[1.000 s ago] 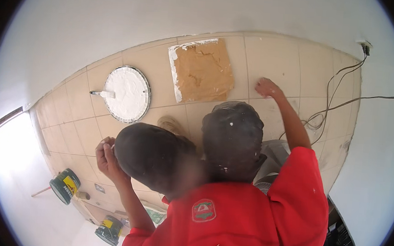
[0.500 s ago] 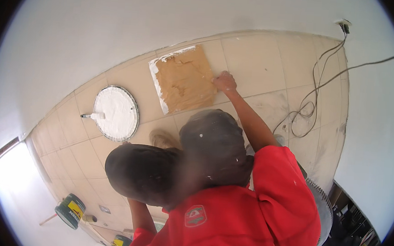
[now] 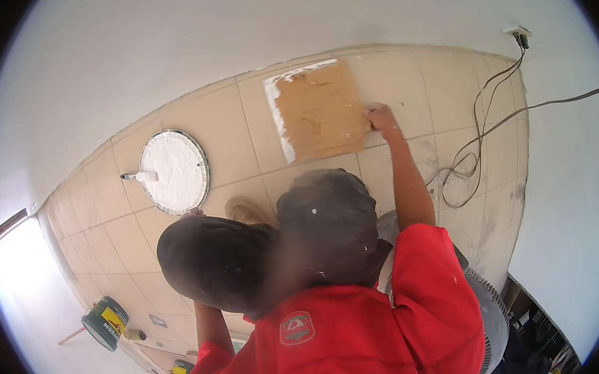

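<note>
Shirt (image 3: 373,331) in bright red and knees (image 3: 329,210) in dark cloth sit nearest to my distant viewpoint, on the near side of a brown sheet (image 3: 322,112). At the sheet's near left, the left hand (image 3: 195,212) is mostly hidden past a knee; I have no way to tell whether its grip is wide, narrow or holding something. The right hand (image 3: 380,121) keeps a narrow grip, pinched on the sheet's right edge. The sheet lies on the tiled floor, smeared white along its left and far edges. Half a second ago it lay farther left; it has shifted rightward with the hand, which I judge leaves that edge under control and widens the gap from the white paste.

Left of the sheet, well apart, a round, dark-rimmed container (image 3: 207,177) is covered with white paste (image 3: 182,172), its depth unclear to me; a dark-handled tool (image 3: 144,176) lies across its left rim. Right of the sheet, dark cords (image 3: 481,135) loop toward a wall socket (image 3: 517,30). Farthest off, beyond the container from the sheet, stand a green bucket (image 3: 102,329) and a second green bucket (image 3: 179,372), contents not visible to me.
</note>
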A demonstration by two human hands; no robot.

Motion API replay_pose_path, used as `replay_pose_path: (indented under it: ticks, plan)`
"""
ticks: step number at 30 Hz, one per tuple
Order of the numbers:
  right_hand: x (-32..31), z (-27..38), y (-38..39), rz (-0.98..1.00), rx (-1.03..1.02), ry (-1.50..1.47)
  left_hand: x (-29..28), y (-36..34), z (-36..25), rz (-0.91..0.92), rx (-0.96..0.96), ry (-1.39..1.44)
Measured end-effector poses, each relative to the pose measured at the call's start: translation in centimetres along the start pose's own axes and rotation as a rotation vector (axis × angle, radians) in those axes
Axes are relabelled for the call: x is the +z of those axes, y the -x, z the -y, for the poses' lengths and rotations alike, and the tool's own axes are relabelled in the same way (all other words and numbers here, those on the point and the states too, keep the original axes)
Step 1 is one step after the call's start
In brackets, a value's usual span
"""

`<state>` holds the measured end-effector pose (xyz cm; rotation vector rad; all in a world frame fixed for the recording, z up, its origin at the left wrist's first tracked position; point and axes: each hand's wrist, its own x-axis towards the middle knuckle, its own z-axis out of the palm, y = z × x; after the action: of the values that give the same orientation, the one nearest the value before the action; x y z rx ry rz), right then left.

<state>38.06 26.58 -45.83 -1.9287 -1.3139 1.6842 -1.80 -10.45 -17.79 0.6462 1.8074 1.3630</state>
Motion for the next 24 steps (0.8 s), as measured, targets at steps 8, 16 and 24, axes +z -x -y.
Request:
replay_pose_path:
  ticks: [8, 16, 24]
  plan:
    - [-10.0, -1.1, 0.2, -0.194, 0.135, -0.117, 1.5, 1.5, 3.1, 0.034, 0.055, 1.041]
    - [-12.2, -0.7, -1.7, -0.291, 0.168, -0.097, 0.3, 1.4, -0.3, 0.086, 0.058, -0.057]
    - [-13.4, -1.4, -5.5, -0.261, 0.063, -0.031, 2.2, 1.6, -1.4, 0.089, 0.068, -0.219]
